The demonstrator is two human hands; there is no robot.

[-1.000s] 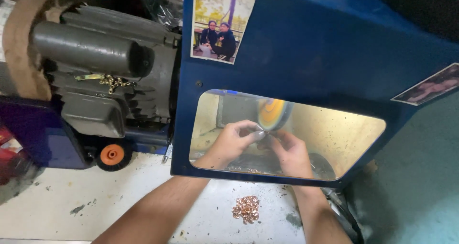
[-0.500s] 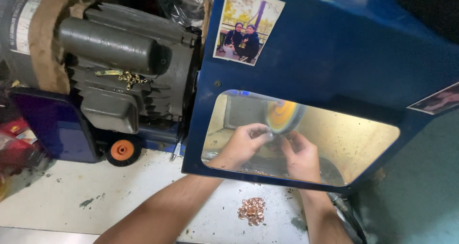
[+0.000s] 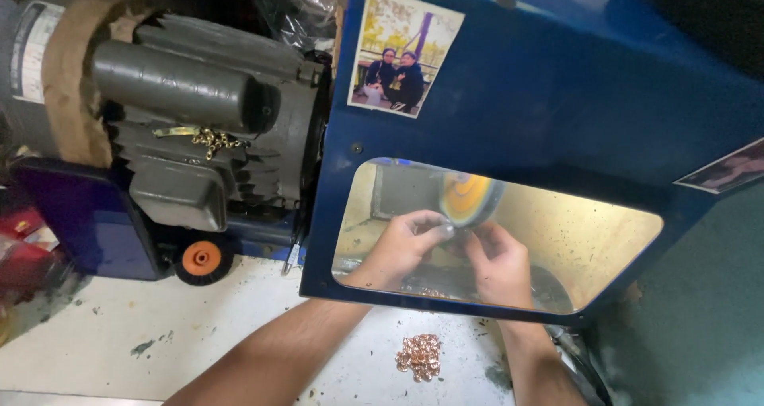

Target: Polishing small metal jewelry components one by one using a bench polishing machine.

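- At the upper left we see one grey motor (image 3: 183,127), its left end cut off by the frame, and below it one orange wheel (image 3: 196,258).
- At centre, behind the blue guard (image 3: 557,111) window, our left hand (image 3: 402,243) pinches a small shiny piece (image 3: 448,231), too small to identify, at one yellow buffing wheel (image 3: 465,199).
- Our right hand (image 3: 501,263) curls beside it; we cannot tell its grip.
- At lower centre lies one heap of copper pieces (image 3: 419,357), uncountable.

Blue guard (image 3: 557,95) blocks above; window opening (image 3: 589,239) only passage; motor (image 3: 183,127) crowds left.
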